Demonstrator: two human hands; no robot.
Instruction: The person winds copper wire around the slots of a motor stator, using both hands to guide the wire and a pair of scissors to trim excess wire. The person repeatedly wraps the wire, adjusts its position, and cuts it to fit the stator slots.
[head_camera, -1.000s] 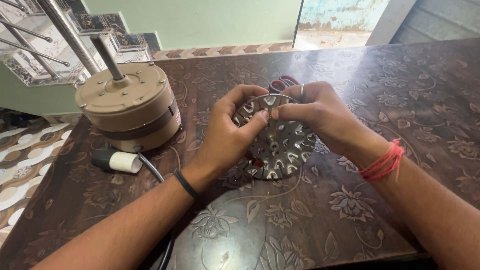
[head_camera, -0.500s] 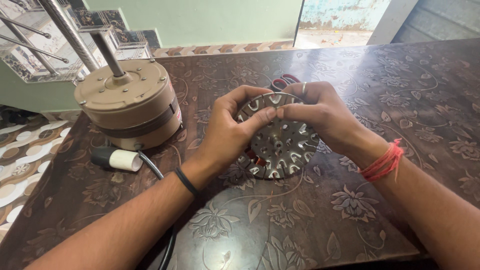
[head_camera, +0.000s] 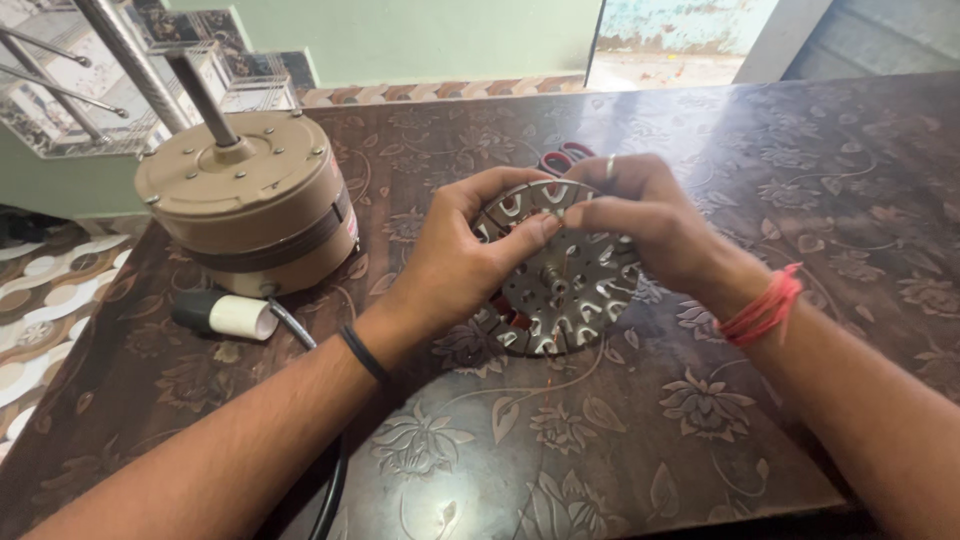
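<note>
A round grey metal stator disc (head_camera: 567, 285) with slots around its rim and red copper windings stands tilted on the brown floral table (head_camera: 620, 440). My left hand (head_camera: 470, 250) grips its upper left edge, thumb pressed on the face. My right hand (head_camera: 650, 215), with a ring and a red wrist thread, pinches the disc's top rim. The fingertips of both hands meet near the top of the disc.
A beige fan motor housing (head_camera: 245, 200) with an upright shaft stands at the left of the table. A white and black plug (head_camera: 222, 315) with a black cable lies in front of it. Red-handled tool (head_camera: 560, 160) lies behind the disc. Stair railings rise at far left.
Both hands stay on the disc; the fingers have shifted slightly along its top rim. The disc keeps about the same tilted place.
</note>
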